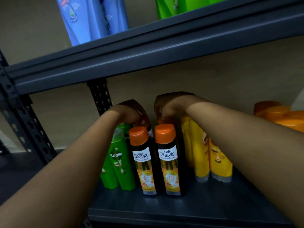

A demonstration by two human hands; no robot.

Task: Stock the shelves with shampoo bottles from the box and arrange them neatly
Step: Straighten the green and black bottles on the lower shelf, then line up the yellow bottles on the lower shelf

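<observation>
Two black Safi Shayla bottles with orange caps stand side by side at the front of the dark shelf (213,203), the left one (143,162) and the right one (169,160). Behind each stands another bottle of the same kind, mostly hidden. My left hand (130,112) reaches over the front row and grips the top of the rear left bottle. My right hand (171,104) grips the top of the rear right bottle. Green Sunsilk bottles (117,162) stand to the left, yellow bottles (209,155) to the right. The box is out of view.
Orange-capped bottles (278,116) stand at the far right of the same shelf. The shelf above (148,51) carries blue bottles (88,18) and green bottles (177,5). A perforated dark upright (24,122) runs down the left side, another (100,96) at the back.
</observation>
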